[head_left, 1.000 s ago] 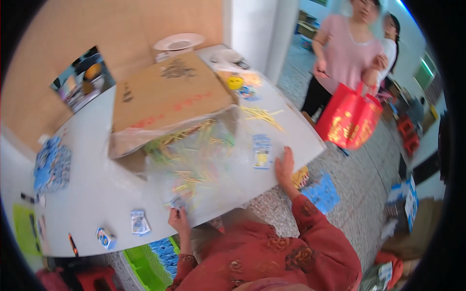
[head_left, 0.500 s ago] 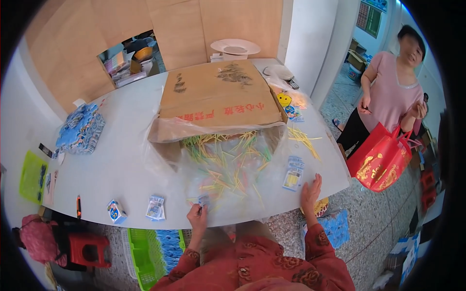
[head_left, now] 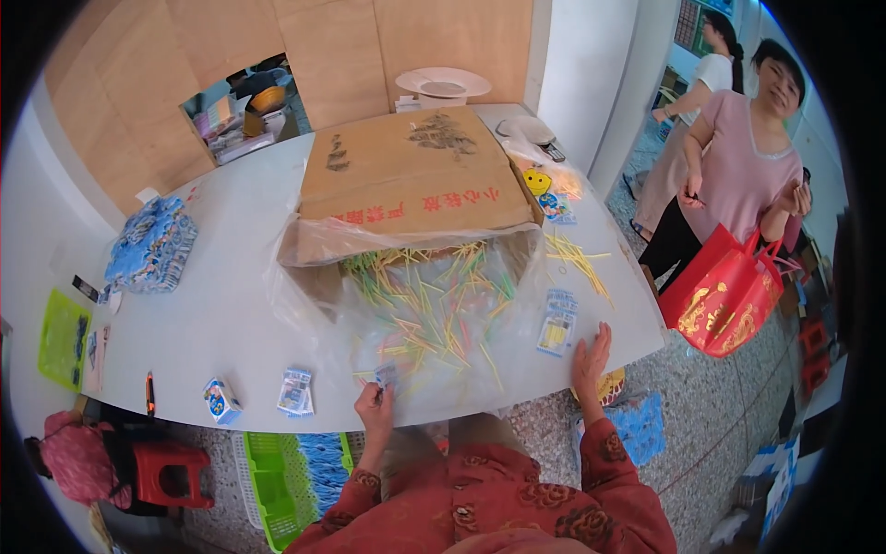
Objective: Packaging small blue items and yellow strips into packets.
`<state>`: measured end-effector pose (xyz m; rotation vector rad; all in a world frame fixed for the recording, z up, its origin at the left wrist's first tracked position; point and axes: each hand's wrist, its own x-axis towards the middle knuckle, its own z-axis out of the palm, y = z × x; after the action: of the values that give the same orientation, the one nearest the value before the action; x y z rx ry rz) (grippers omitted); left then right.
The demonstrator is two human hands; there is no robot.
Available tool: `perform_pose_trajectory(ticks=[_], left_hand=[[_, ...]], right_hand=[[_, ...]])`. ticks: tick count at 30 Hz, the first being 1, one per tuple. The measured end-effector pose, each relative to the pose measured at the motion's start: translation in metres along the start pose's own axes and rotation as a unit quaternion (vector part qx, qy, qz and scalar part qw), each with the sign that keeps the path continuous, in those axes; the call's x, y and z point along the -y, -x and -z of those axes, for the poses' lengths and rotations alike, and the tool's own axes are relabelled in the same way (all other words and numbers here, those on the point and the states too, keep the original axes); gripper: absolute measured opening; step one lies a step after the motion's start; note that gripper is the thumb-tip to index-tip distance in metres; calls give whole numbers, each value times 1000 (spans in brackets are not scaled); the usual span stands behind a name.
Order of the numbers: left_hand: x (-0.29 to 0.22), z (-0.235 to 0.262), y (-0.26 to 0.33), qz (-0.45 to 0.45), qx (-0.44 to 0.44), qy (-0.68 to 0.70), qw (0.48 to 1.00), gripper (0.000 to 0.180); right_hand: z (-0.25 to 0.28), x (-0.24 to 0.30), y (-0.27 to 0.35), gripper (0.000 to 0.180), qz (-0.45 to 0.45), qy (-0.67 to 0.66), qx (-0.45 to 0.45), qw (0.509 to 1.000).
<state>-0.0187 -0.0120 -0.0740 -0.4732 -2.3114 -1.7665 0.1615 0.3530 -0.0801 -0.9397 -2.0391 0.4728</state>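
Small packet (head_left: 386, 375) | pinched in left hand (head_left: 377, 406) fingers | right hand (head_left: 591, 362) flat, fingers apart, on table (head_left: 221, 314) edge

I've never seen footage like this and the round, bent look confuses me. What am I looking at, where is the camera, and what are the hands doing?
The picture comes from a wide fisheye camera worn on a person's head, looking down, so straight edges bend near the rim. The two arms in red patterned sleeves rising from the bottom are that person's own. There is no machine, only bare hands.

The left hand pinches a small packet at the near edge of the white table. The right hand rests flat on the table, holding nothing.

On the table lie a clear plastic sheet, a pile of thin coloured sticks spilling from a cardboard box, and more small packets. A green basket sits below. A person with a red bag stands at the right.
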Motion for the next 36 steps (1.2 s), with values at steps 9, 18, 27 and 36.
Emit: perform_pose_trajectory(ticks=[9, 18, 27, 36], left_hand=[[5, 0, 0, 4, -1, -7, 1000, 25], [7, -1, -1, 6, -2, -11, 1000, 26], [5, 2, 2, -5, -2, -19, 1000, 24], [7, 0, 0, 2, 3, -22, 1000, 20]], right_hand=[[-1, 2, -2, 56, 9, 26, -6, 1000], [-3, -2, -1, 58, -3, 21, 6, 1000], [-2, -4, 2, 60, -4, 21, 10, 1000], [-5, -9, 0, 58, -3, 39, 10, 999]])
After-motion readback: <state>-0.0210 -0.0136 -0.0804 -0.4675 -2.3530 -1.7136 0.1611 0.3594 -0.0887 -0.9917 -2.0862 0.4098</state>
